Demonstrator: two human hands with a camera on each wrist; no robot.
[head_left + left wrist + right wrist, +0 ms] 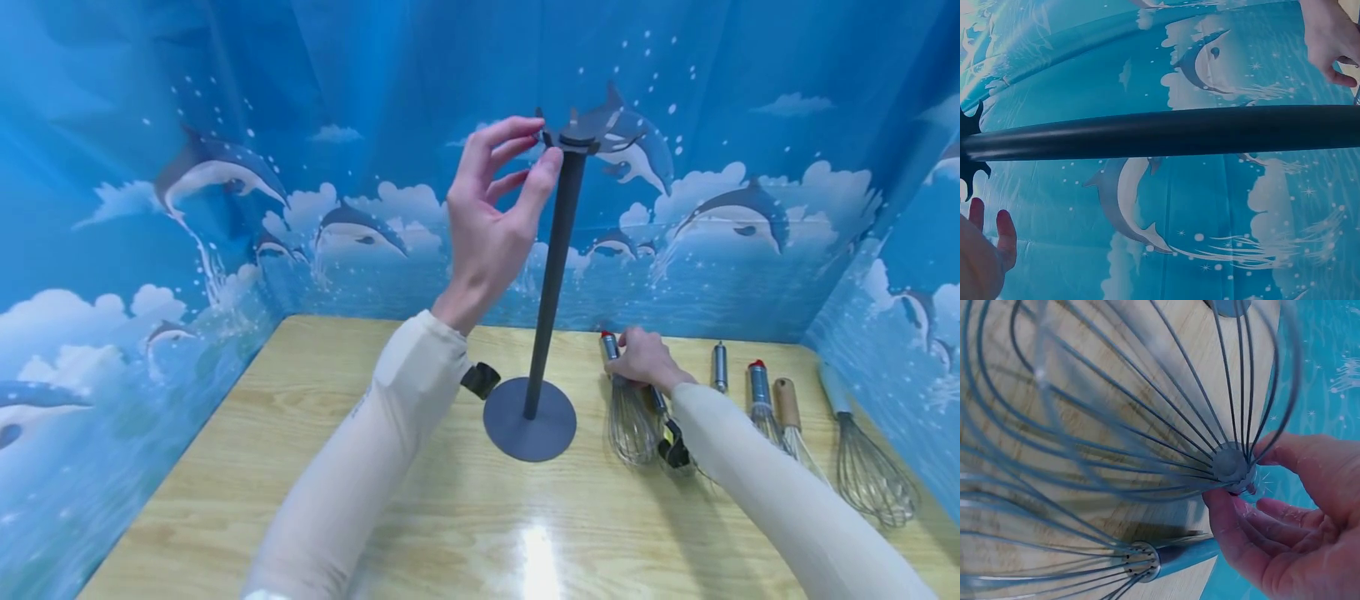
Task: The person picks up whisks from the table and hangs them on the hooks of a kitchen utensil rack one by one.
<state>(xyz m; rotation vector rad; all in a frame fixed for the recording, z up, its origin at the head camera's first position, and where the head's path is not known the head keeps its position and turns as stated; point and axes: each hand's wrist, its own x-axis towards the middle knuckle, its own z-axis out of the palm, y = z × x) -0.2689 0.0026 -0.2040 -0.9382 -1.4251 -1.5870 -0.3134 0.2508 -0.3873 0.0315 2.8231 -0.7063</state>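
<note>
A dark stand has a round base (529, 419), a tall pole (557, 279) and a crown of hooks (577, 142) on top. My left hand (491, 208) is raised at the crown, thumb and fingers curved about a hook on its left side; the left wrist view shows only some of its fingertips (1007, 231) beside the crown. On the table, my right hand (643, 357) pinches a wire whisk (632, 425) by its red-tipped metal handle. Seen from the right wrist, thumb and fingers close around the handle just behind the wires (1229, 464).
Another whisk (658, 400) lies partly hidden beneath my right wrist. Farther right are a metal handle (720, 365), a red-tipped whisk (760, 387), a wooden-handled whisk (787, 404) and a large whisk with a pale blue handle (832, 387). Dolphin-printed curtains (412, 92) surround the wooden table (300, 417).
</note>
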